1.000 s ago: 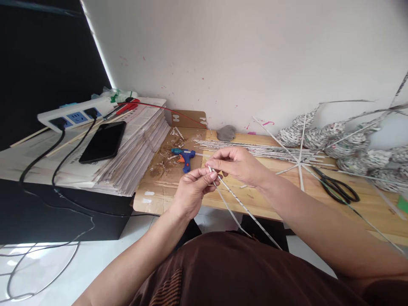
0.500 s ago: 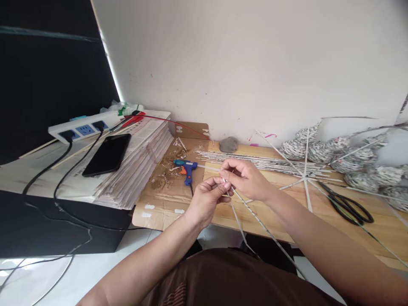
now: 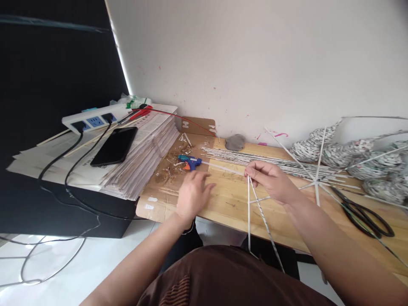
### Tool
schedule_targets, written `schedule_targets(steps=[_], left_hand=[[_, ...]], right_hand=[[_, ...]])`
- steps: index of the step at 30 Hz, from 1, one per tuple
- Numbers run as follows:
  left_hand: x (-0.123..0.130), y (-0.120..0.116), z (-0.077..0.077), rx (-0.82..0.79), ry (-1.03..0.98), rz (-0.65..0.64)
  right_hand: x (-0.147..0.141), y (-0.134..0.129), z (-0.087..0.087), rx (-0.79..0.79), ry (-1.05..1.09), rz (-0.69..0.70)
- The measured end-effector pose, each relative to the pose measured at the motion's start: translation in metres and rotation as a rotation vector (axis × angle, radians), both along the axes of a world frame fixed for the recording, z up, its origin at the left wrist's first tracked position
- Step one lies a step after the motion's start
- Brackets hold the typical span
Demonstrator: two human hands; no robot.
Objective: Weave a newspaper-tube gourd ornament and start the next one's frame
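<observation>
My left hand (image 3: 195, 193) is over the cardboard with its fingers apart and nothing in them, just in front of a blue glue gun (image 3: 191, 162). Between thumb and fingertips, my right hand (image 3: 270, 178) pinches the top of two thin rolled-paper strips (image 3: 263, 216), which hang down toward my lap in a narrow V. Behind the right hand lies a bundle of rolled-paper sticks (image 3: 232, 156). A star of crossed paper strips (image 3: 316, 182) is on the wooden table to the right, with black scissors (image 3: 366, 214) beside it.
At the left, a phone (image 3: 115, 145) and a power strip (image 3: 95, 119) rest on a newspaper stack (image 3: 156, 144). Paper scraps dot the cardboard (image 3: 164, 197). A grey lump (image 3: 235, 142) sits by the wall. Woven paper pieces (image 3: 344, 153) stand at the back right.
My left hand has let go of the strips and moved left, toward the glue gun, with its fingers opened. The right hand, still pinching the strips, is farther right. The view has shifted slightly.
</observation>
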State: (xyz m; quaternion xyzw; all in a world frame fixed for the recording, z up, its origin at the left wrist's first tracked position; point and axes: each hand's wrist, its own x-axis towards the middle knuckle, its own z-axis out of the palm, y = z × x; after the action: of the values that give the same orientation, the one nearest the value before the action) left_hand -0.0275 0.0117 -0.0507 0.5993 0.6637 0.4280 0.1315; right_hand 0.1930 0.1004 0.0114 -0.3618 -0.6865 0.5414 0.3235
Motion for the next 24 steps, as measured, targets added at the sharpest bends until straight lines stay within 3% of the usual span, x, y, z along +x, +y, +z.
schedule_targets(steps=[2,4,8,12,17,24], left_hand=[[-0.024,0.003,-0.006,-0.018,0.218,0.169],[-0.041,0.006,-0.007,-0.093,0.261,0.229],[-0.059,0.009,0.0,-0.245,0.225,0.26],[-0.073,0.003,0.007,-0.236,0.254,0.273],[-0.089,-0.008,0.005,-0.298,0.327,0.301],[-0.088,-0.005,0.004,-0.326,0.58,0.329]], right_hand=[[0.006,0.005,-0.009,-0.068,0.044,-0.014],[0.01,0.009,-0.018,-0.14,0.077,-0.017],[0.011,0.014,-0.034,-0.259,0.138,-0.047],[0.013,0.018,-0.044,-0.301,0.174,-0.085],[0.013,0.018,-0.042,-0.323,0.187,-0.051],[0.011,0.009,-0.031,-0.302,0.19,-0.025]])
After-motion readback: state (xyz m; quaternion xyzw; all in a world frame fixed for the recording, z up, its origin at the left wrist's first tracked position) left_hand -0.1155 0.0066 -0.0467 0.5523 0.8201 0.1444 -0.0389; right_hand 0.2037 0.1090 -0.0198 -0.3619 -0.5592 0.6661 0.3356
